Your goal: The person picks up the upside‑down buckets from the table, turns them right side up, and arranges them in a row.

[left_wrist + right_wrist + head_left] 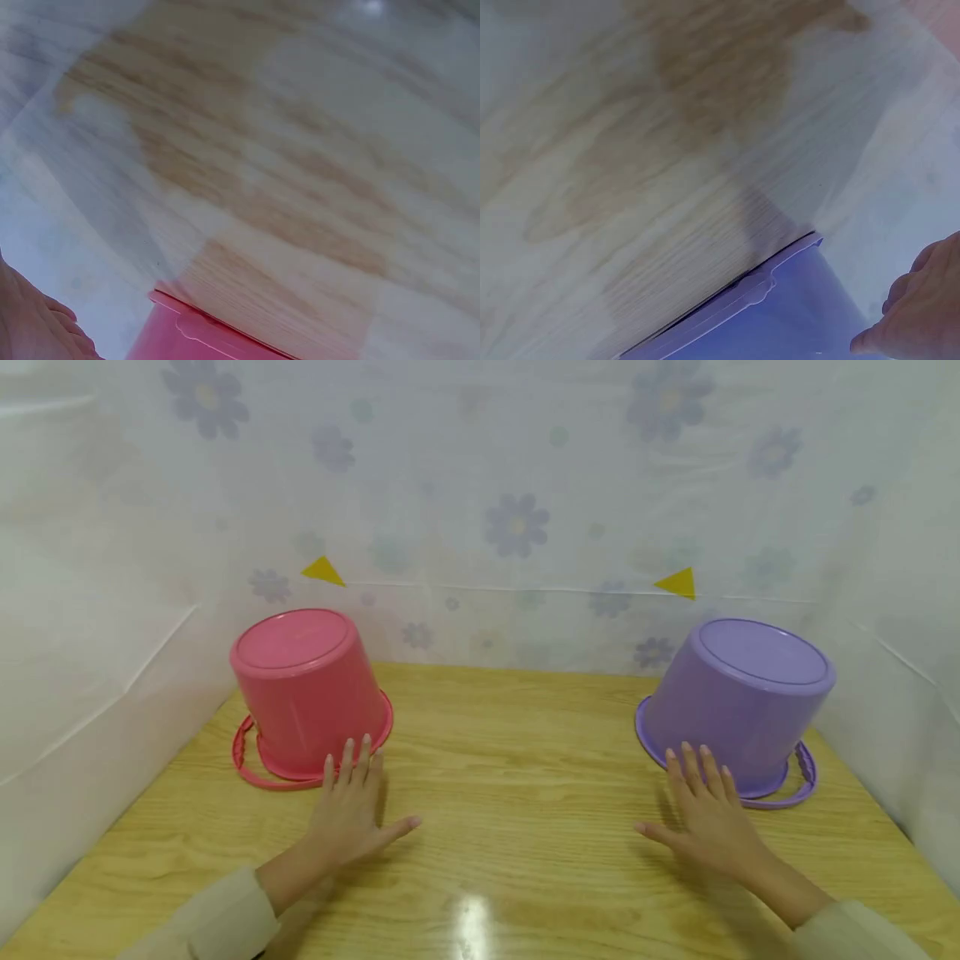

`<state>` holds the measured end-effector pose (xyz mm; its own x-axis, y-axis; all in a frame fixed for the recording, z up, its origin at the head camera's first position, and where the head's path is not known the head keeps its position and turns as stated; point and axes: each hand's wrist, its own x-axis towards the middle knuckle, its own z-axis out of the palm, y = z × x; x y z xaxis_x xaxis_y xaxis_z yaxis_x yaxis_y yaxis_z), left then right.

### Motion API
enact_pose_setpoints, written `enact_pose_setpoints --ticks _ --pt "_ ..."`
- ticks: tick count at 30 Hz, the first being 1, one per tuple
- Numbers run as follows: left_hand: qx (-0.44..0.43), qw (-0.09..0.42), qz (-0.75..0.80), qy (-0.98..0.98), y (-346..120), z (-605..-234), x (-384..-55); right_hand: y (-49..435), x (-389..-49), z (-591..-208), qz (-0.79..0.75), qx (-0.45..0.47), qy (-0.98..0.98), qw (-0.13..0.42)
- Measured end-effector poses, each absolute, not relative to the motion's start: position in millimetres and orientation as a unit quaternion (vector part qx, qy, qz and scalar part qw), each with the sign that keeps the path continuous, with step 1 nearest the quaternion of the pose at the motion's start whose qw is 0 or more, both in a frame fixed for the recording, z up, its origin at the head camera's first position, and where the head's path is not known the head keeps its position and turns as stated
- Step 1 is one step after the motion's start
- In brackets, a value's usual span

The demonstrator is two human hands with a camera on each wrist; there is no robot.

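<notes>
Upside down on the wooden table stands a pink bucket point(307, 710), its handle lying around the rim on the table. A purple bucket point(738, 718) is likewise overturned at the right, handle down beside its rim. My left hand point(348, 810) is in front of the pink bucket, fingers straight and thumb spread, fingertips overlapping its rim in the head view. Mirroring it, my right hand point(708, 818) reaches toward the purple bucket with straight fingers over its lower edge. Both palms face down and hold nothing. The wrist views show the pink rim point(217, 334) and the purple rim point(735, 296) near each hand.
A pale flowered sheet point(480, 510) hangs behind the table, with plain white sheeting at both sides. Two yellow triangles point(678, 583) are stuck on it above the buckets. Bare wood point(517, 777) lies between the buckets.
</notes>
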<state>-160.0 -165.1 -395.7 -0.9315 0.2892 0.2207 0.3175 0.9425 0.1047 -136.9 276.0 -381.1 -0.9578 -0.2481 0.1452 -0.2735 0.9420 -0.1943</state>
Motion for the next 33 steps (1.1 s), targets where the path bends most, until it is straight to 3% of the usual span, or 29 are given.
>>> enact_pose_setpoints --ticks 33 --pt "-0.121 0.076 -0.104 -0.984 -187.1 -415.6 -160.0 220.3 -170.6 -382.5 0.174 0.221 -0.959 0.016"
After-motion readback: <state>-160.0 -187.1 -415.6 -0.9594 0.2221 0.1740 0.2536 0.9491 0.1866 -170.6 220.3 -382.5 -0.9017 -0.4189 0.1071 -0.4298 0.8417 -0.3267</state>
